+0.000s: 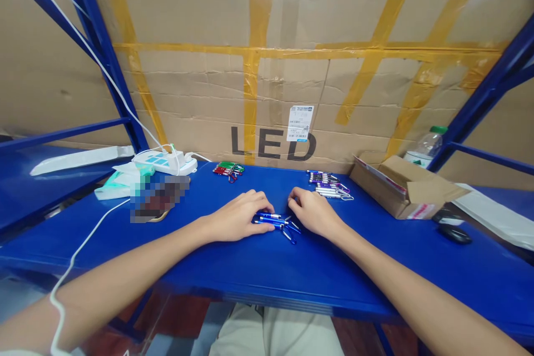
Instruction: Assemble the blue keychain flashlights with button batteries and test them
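Note:
Several slim, shiny blue metal tubes with carabiner clips [273,221] lie together on the blue tabletop [250,267] in front of me. My left hand [240,216] is closed around their left ends, with the thumb on the near side and fingers on the far side. The clips point right, toward my right hand [314,212]. That hand rests just right of the clips, its fingers curled inward; whatever they may hold is hidden. Farther back lie a group of red and green clip tubes [228,170] and a group of purple, dark and silver ones [329,184].
At right stand an open cardboard box [386,192], a black computer mouse [454,233] and a plastic bottle [428,147]. On the left are a white power strip [167,162], a tissue pack [125,181] and a white cable [79,250]. A tall cardboard sheet [200,94] backs the table.

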{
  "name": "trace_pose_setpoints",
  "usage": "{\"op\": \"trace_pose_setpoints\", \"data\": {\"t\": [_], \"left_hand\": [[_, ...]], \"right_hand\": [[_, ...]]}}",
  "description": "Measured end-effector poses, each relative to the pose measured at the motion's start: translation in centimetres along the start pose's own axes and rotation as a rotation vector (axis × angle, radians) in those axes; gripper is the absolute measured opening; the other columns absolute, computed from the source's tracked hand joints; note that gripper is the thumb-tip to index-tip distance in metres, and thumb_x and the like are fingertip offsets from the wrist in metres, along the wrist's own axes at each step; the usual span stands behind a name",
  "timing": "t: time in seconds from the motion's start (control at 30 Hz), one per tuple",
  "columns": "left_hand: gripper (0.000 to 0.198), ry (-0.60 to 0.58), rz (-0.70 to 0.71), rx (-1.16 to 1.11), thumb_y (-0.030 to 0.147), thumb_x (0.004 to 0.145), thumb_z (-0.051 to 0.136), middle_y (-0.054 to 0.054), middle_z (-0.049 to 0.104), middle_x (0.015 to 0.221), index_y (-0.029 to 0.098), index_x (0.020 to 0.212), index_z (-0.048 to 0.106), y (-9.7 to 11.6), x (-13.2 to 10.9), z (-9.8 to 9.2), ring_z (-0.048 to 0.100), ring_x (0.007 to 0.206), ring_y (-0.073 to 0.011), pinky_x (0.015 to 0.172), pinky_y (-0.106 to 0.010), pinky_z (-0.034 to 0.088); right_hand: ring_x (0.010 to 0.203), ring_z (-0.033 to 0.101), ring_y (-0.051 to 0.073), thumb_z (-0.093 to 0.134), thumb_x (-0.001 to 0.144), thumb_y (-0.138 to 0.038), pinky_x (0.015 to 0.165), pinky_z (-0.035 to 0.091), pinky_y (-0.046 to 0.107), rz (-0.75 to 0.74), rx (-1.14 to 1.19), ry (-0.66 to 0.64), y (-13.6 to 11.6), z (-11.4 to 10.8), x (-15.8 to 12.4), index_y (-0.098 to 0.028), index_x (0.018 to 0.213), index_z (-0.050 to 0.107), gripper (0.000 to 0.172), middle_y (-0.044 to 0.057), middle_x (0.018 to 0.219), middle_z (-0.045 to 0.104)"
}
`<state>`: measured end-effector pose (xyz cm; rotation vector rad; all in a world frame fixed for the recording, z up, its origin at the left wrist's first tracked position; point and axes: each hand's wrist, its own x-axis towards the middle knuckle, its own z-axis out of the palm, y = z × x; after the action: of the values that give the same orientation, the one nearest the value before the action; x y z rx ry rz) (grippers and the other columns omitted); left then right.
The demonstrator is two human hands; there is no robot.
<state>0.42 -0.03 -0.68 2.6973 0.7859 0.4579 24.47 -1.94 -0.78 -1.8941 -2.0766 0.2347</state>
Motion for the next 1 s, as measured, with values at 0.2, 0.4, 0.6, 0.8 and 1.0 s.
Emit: {"op": "trace_pose_setpoints", "data": {"t": [0.2, 0.4, 0.6, 0.8, 1.0], "left_hand": [[0.031, 0.048, -0.088, 0.055, 0.044, 0.102, 0.071, -0.006, 0.068, 0.12, 0.023, 0.124, 0.071, -1.0, 0.2, -0.2, 0.06, 0.112, -0.0271, 0.099, -0.04, 0.046], [0.034, 0.071, -0.123, 0.075, 0.046, 0.101, 0.071, -0.007, 0.068, 0.12, 0.022, 0.125, 0.072, -1.7, 0.3, 0.0, 0.06, 0.112, -0.0283, 0.1, -0.041, 0.048], [0.034, 0.085, -0.093, 0.008, 0.046, 0.101, 0.072, -0.007, 0.067, 0.121, 0.022, 0.125, 0.071, -2.3, 0.3, 0.3, 0.06, 0.114, -0.0274, 0.102, -0.041, 0.048], [0.036, 0.078, -0.072, -0.024, 0.048, 0.102, 0.07, -0.007, 0.067, 0.121, 0.023, 0.127, 0.071, -2.4, 0.2, 0.4, 0.061, 0.115, -0.0279, 0.103, -0.042, 0.048], [0.036, 0.076, -0.078, -0.034, 0.048, 0.101, 0.071, -0.007, 0.067, 0.121, 0.023, 0.127, 0.071, -2.5, 0.3, 0.4, 0.061, 0.115, -0.0277, 0.104, -0.041, 0.048]], "right_hand": [[0.085, 0.07, 0.023, 0.05, 0.103, -0.019, 0.07, 0.036, 0.029, -0.091, 0.075, 0.053, 0.3, 0.1, 0.1, -0.023, 0.095, 0.065, 0.017, 0.006, 0.095, 0.079], [0.076, 0.067, 0.02, 0.049, 0.102, -0.017, 0.07, 0.038, 0.028, -0.252, 0.225, 0.091, -0.1, -0.4, -0.6, -0.024, 0.098, 0.062, 0.015, 0.001, 0.087, 0.076], [0.079, 0.068, 0.021, 0.049, 0.104, -0.018, 0.071, 0.039, 0.029, -0.323, 0.166, 0.086, -1.0, -0.3, -1.2, -0.024, 0.102, 0.064, 0.017, 0.002, 0.091, 0.077], [0.077, 0.07, 0.019, 0.046, 0.104, -0.018, 0.07, 0.041, 0.028, -0.326, 0.269, 0.035, -0.9, -0.2, -1.4, -0.025, 0.102, 0.065, 0.02, 0.0, 0.089, 0.077], [0.081, 0.071, 0.021, 0.046, 0.104, -0.019, 0.073, 0.043, 0.03, -0.279, 0.257, 0.066, -0.9, -0.1, -1.4, -0.025, 0.101, 0.066, 0.02, 0.002, 0.091, 0.078]]}}
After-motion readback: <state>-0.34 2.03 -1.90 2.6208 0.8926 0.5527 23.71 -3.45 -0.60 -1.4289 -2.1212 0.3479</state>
